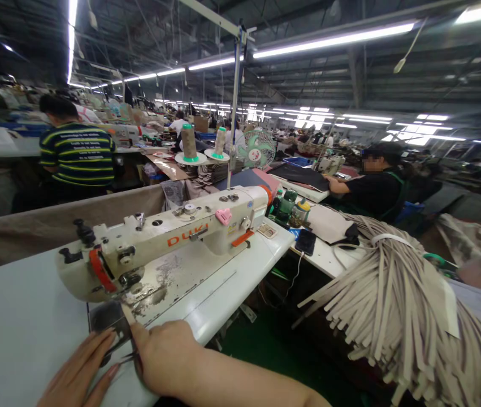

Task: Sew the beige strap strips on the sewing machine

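Tan strip (128, 314) at the sewing machine (202, 223): I'd keep it flat, no tugging. Left hand (77, 370) lies flat, gripping nothing; can't see whether right hand (166, 356) has a pinch grip.

The pale table (11, 322) carries a DUKI sewing machine (189, 226), with a small card (267, 230) lying beside it

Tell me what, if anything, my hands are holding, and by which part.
The right hand has fingers at the near end of a beige strip; whether they grip it can't be told. The left hand shows no clear hold.
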Demonstrator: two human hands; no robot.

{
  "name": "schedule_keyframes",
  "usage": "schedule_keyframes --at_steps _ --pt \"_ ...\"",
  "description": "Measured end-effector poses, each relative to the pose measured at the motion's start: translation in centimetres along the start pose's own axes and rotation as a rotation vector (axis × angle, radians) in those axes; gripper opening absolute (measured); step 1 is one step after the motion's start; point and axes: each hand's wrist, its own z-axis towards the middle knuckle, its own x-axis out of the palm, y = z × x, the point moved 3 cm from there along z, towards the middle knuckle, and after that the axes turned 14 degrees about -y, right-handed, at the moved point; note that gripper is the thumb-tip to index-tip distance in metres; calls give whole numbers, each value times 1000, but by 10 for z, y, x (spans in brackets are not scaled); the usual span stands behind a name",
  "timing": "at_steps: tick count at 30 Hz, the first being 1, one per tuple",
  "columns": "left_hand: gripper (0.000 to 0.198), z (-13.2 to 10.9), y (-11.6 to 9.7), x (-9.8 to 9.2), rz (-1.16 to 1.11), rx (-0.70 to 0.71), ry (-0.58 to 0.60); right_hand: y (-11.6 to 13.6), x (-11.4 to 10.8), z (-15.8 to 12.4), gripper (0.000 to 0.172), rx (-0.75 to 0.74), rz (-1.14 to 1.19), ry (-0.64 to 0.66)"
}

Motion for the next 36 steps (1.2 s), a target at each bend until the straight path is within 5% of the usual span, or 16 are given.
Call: schedule_keyframes --at_steps 4,8,21,29,36 --pt "74 2 -2 30 57 160 -34 -1 2 -2 47 -6 20 -26" --pt "79 -2 1 39 107 150 -38 -1 5 -3 47 -16 33 -28" --pt "76 -12 7 43 139 227 -109 -2 6 -4 49 -30 7 -47" --pt "73 -3 -18 29 159 208 -31 -1 6 -5 47 -35 -17 -69" --pt "70 -6 -8 35 166 246 -86 -2 5 -6 49 -22 -16 -69"
